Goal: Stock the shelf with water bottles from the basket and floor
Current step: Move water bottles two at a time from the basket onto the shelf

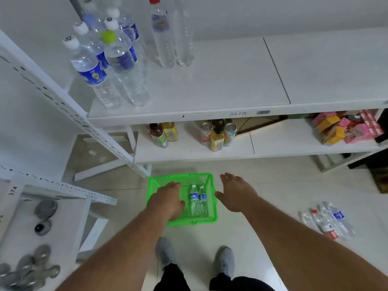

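Head view: left hand (168,201) hangs over the green basket (212,211), palm down, hiding the basket's left half; its fingers are loosely extended and grip nothing. Right hand (235,193) hovers just past the basket's right rim, fingers spread, holding nothing. Between the hands two small clear water bottles (198,199) with blue labels and white caps lie side by side in the basket, touching. Well right of the right hand, floor bottles (328,220) lie in a loose heap; how many there are is hard to make out. Beyond both hands, the shelf (231,80) carries standing bottles (117,59) at its left end; the rearmost are cut off by the frame's top. On the lower shelf, drinks (217,136) are partly hidden under the shelf edge.
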